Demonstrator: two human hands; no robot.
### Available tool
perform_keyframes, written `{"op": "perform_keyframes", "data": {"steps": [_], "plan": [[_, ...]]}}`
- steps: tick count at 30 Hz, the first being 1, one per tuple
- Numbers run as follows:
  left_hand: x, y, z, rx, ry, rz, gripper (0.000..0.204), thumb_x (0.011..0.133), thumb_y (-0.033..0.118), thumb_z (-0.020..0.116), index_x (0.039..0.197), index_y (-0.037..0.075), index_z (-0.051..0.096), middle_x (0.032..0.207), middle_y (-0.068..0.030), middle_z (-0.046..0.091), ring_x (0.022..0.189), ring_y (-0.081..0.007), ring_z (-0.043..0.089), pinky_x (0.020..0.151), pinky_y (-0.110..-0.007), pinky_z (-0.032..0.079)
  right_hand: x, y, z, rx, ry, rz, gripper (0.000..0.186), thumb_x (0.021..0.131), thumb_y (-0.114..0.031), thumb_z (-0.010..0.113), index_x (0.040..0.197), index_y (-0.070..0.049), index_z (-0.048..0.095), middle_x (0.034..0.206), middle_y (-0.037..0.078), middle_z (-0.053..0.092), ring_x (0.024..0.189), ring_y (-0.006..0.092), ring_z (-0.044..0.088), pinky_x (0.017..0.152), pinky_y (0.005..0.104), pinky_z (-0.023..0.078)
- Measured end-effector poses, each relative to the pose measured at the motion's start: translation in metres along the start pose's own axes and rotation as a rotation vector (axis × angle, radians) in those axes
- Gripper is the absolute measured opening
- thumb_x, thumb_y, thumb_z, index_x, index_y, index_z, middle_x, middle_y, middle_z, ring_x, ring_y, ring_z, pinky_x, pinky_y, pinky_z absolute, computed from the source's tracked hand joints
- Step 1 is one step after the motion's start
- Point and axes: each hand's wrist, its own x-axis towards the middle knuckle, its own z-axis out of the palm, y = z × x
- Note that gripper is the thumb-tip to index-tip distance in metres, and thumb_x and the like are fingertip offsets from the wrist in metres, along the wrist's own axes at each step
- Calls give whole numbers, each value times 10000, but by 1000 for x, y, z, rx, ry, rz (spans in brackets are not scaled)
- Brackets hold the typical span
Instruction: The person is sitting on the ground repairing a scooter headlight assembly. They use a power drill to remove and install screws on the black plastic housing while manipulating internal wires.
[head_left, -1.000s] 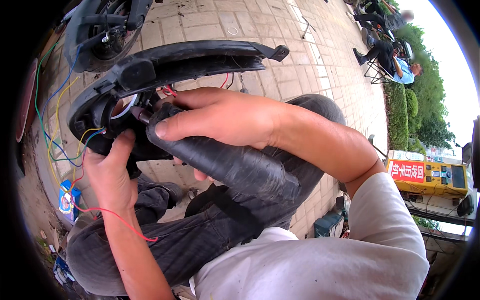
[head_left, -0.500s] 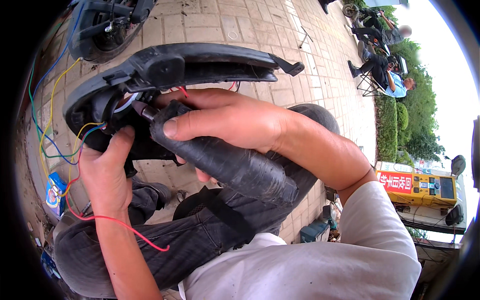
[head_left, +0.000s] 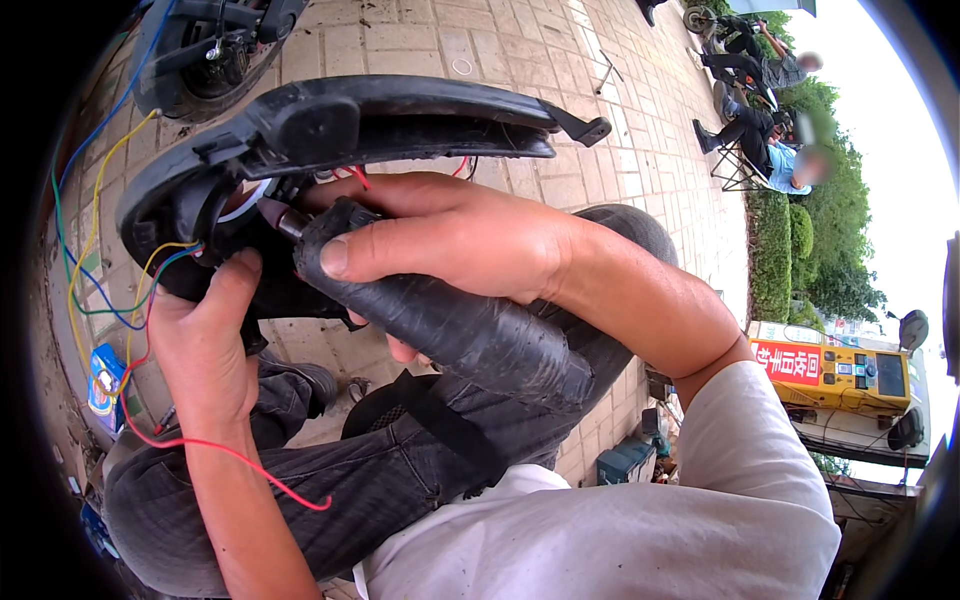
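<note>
In my right hand (head_left: 460, 245) is a thick tool wrapped in black tape (head_left: 460, 335), shaped like a power screwdriver, with the thumb lying along its top. Its tapered dark tip (head_left: 283, 215) points into the opening of a curved black plastic housing (head_left: 320, 130). My left hand (head_left: 208, 340) closes around the near left edge of that housing, thumb on top and the other fingers mostly hidden. Beside it, yellow, blue and green wires (head_left: 165, 250) come out of the housing. A red wire (head_left: 240, 450) runs over my left forearm. Where exactly the tip touches is hidden.
A dark wheel assembly (head_left: 215, 60) stands at the upper left on brick paving (head_left: 440, 50). A blue box (head_left: 103, 390) lies at the left. Seated people (head_left: 760, 150) are at the upper right. A yellow machine (head_left: 850, 375) and a teal toolbox (head_left: 627, 462) are to the right.
The housing, the tool and both hands have shifted slightly left and up in the picture. Both grips look the same.
</note>
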Motion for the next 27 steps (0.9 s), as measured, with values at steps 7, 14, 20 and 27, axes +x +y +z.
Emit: {"op": "perform_keyframes", "data": {"steps": [7, 14, 20, 27], "plan": [[-1, 0, -1, 49, 20, -32, 361, 849, -30, 592, 1209, -6, 618, 1114, -60, 661, 1017, -160, 616, 915, -302, 465, -6, -4, 1, -23, -6, 50, 514, 901, -215, 612, 1356, -39, 450, 862, 87, 585, 595, 192, 658, 509, 311, 571], [-5, -4, -1, -2, 39, -4, 288, 850, -26, 623, 1136, 7, 636, 1054, -48, 669, 947, -157, 631, 866, -296, 483, -6, -2, 0, 93, -72, 34, 425, 909, -189, 589, 1287, -28, 481, 839, 107, 604, 580, 208, 658, 506, 322, 575], [-7, -4, 1, -7, 99, 37, 261, 840, -21, 648, 1100, 8, 648, 1023, -43, 672, 922, -149, 629, 835, -289, 486, -7, -1, 2, 102, -23, 40, 433, 896, -186, 611, 1277, -25, 486, 828, 118, 621, 569, 214, 656, 492, 335, 572], [-7, 0, 13, 12, 64, 102, 461, 842, -38, 557, 1303, -54, 535, 1223, -131, 611, 1087, -208, 598, 959, -347, 459, -1, 5, 4, 55, -30, 39, 504, 892, -286, 652, 1275, 17, 526, 834, 102, 630, 628, 176, 645, 557, 307, 564]]}}
